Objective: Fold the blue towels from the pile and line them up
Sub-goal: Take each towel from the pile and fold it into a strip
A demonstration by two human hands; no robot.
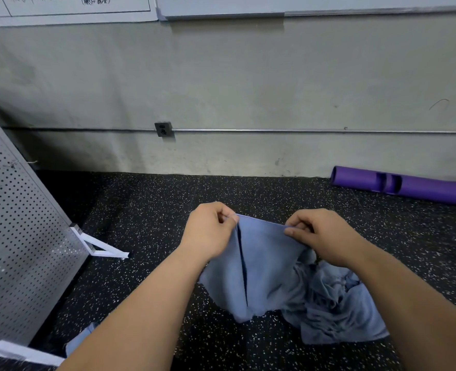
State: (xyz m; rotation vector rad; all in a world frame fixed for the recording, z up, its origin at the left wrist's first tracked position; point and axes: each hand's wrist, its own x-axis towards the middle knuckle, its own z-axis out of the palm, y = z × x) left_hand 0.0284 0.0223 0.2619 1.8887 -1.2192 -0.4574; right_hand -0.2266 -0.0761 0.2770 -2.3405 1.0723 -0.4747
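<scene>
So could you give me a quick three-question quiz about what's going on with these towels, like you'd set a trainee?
1. True or false: the left hand and the right hand both pinch the top edge of the held towel.
2. Where does the pile of towels lie? A) on the floor, to the right of the held towel; B) on a table; C) inside a basket.
3. Fill in: the tube lying by the wall is ____ in colour.

Key: 1 true; 2 A; 3 purple.
</scene>
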